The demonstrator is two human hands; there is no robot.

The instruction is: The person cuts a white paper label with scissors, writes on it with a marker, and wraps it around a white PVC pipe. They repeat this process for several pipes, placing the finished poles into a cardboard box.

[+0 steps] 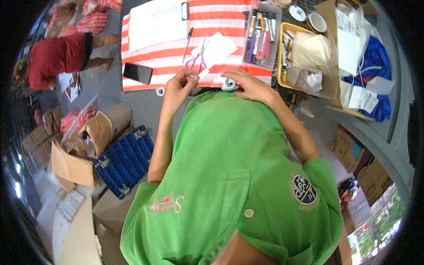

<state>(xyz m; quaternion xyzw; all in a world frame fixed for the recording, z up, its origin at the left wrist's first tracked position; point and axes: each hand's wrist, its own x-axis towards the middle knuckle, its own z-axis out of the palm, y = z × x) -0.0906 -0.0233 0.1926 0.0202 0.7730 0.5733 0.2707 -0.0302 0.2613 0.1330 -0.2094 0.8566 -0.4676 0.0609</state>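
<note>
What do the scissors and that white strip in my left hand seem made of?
Scissors: probably smooth plastic handles, judging by their even pinkish colour; blades likely metal, but blurred. White strip: perhaps matte paper or tape, since it looks flat.

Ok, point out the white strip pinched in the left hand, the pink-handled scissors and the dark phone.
White strip (204, 73): head view, on its uncovered part.
Pink-handled scissors (202, 54): head view, near the pivot.
Dark phone (138, 73): head view, middle of its upper face.
</note>
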